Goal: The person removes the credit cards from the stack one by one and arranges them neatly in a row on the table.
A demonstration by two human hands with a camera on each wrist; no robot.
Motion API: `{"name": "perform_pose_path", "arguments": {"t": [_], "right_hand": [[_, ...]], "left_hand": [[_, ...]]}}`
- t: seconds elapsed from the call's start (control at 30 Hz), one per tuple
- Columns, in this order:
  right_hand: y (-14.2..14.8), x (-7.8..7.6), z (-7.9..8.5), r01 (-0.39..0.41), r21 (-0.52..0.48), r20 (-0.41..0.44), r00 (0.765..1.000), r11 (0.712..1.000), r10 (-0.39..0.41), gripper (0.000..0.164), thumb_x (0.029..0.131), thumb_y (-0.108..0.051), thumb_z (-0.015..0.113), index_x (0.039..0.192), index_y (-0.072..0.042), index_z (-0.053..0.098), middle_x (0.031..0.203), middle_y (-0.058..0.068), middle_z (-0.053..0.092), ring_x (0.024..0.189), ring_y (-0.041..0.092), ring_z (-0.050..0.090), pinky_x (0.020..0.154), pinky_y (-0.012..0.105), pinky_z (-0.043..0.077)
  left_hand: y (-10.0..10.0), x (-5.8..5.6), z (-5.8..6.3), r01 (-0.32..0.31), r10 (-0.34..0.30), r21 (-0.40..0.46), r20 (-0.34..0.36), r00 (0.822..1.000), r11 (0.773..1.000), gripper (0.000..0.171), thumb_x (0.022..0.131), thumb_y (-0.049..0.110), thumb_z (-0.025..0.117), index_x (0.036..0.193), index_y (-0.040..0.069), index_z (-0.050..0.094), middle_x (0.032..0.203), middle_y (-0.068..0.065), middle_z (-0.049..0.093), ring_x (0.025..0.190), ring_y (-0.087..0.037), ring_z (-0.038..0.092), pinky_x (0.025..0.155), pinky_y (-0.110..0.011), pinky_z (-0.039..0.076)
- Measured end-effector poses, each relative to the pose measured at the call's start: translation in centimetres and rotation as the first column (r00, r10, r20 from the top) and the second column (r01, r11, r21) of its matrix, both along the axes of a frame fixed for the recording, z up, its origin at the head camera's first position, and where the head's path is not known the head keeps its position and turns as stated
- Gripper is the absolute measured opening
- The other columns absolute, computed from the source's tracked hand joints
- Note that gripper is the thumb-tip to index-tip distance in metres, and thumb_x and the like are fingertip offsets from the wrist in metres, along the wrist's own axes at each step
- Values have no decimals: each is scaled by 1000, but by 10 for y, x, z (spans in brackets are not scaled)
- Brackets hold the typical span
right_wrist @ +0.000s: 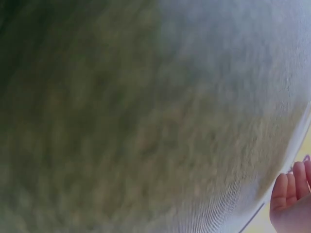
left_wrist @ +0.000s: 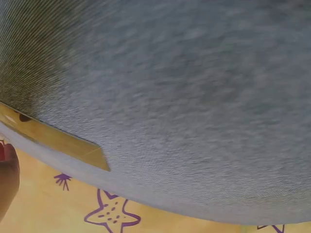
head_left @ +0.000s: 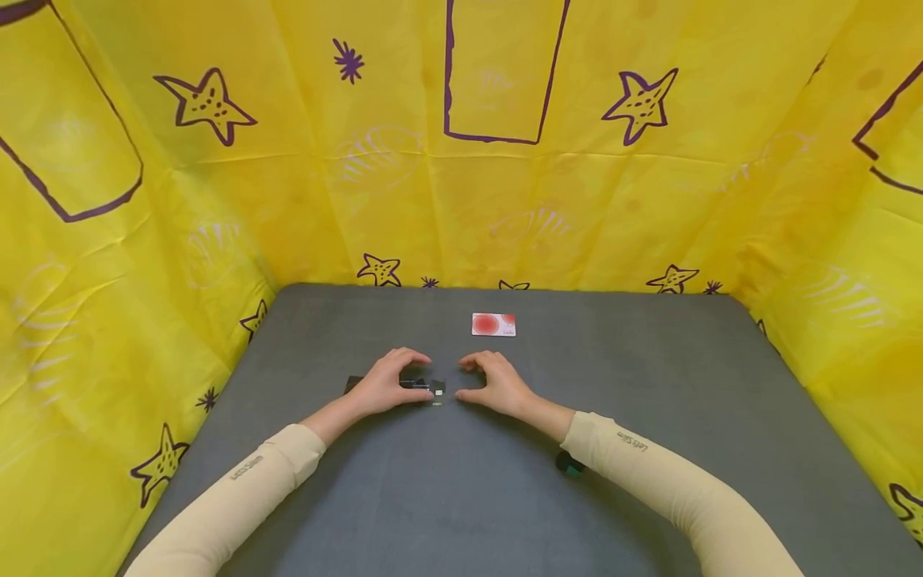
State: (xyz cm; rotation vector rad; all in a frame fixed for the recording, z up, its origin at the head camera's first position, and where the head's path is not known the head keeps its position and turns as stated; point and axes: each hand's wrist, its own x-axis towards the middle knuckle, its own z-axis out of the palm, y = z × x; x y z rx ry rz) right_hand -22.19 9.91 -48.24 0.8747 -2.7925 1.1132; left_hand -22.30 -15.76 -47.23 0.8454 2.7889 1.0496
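Observation:
My left hand [head_left: 385, 385] is curved into a C, thumb and fingers apart, over a dark glossy object [head_left: 438, 388] on the grey table. Most of that object is hidden behind the hand, and its kind cannot be told. I cannot tell whether the thumb touches it. Facing it from the right, my right hand [head_left: 499, 386] has the same curved shape, with nothing between thumb and fingers. Beyond both hands lies a white card-like item [head_left: 493, 324] with red circles. In the left wrist view, a glossy strip [left_wrist: 58, 141] mirrors the yellow cloth.
The grey table [head_left: 461, 497] is enclosed at the back and sides by yellow cloth [head_left: 476, 208] with purple starfish drawings. A dark thing with a green part [head_left: 570, 464] shows under the right forearm. A black piece [head_left: 352, 384] shows beside the left wrist.

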Motion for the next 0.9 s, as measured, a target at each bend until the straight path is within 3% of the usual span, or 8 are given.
{"name": "perform_pose_path", "arguments": {"t": [0.27, 0.9], "right_hand": [[9, -5, 3, 37, -17, 20, 999, 999, -36, 50, 76, -27, 84, 116, -4, 65, 106, 8, 63, 96, 25, 54, 87, 39, 45], [38, -19, -3, 112, -46, 34, 993, 993, -111, 45, 77, -23, 84, 114, -6, 66, 106, 7, 64, 93, 24, 56, 85, 38, 46]], "left_hand": [[14, -5, 2, 1, -2, 29, 51, 999, 1000, 59, 77, 34, 84, 124, 7, 61, 119, -7, 60, 114, -25, 53, 99, -47, 41], [41, -21, -2, -64, 59, 76, 67, 996, 995, 56, 79, 32, 83, 124, 7, 62, 118, -5, 61, 114, -24, 55, 99, -42, 43]]}}
